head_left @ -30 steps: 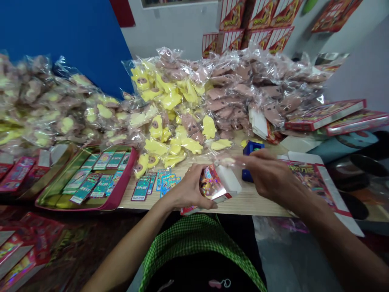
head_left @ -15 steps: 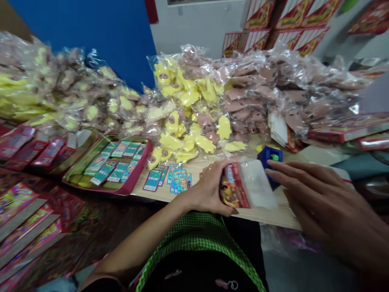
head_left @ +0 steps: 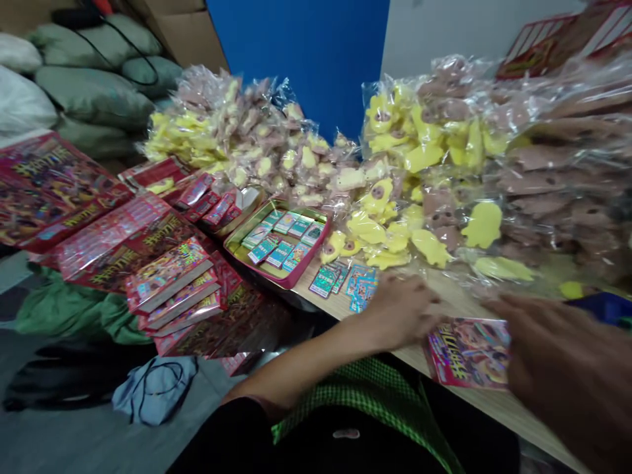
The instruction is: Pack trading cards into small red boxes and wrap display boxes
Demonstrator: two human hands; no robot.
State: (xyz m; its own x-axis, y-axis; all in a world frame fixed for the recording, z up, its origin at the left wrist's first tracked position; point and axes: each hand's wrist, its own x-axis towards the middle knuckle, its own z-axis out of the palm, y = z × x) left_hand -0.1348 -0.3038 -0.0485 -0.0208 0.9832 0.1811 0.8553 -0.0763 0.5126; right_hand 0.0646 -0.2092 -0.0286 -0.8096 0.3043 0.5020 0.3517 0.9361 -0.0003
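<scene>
A flat red box with colourful cartoon print (head_left: 469, 352) lies on the table's front edge. My right hand (head_left: 557, 368), smeared by motion, is at the box's right side; whether it grips the box I cannot tell. Just left of the box is my left hand (head_left: 405, 313), also blurred, its fingers pointing toward the box. Small blue cards (head_left: 362, 286) lie close beside my left hand, with green-blue cards (head_left: 326, 280) further left. An open tin with a pink rim (head_left: 281, 282) holds several green cards (head_left: 281, 253).
Bagged yellow and brown figures (head_left: 429, 184) are heaped along the back of the table (head_left: 449, 296). Stacked red printed boxes (head_left: 172, 276) stand at the left. A dark blue object (head_left: 600, 308) sits at the far right. Green sacks (head_left: 93, 89) are piled behind.
The view has swung left. The red packet with a whitish piece that my left hand held is no longer seen there; a printed box face now lies between my hands.
</scene>
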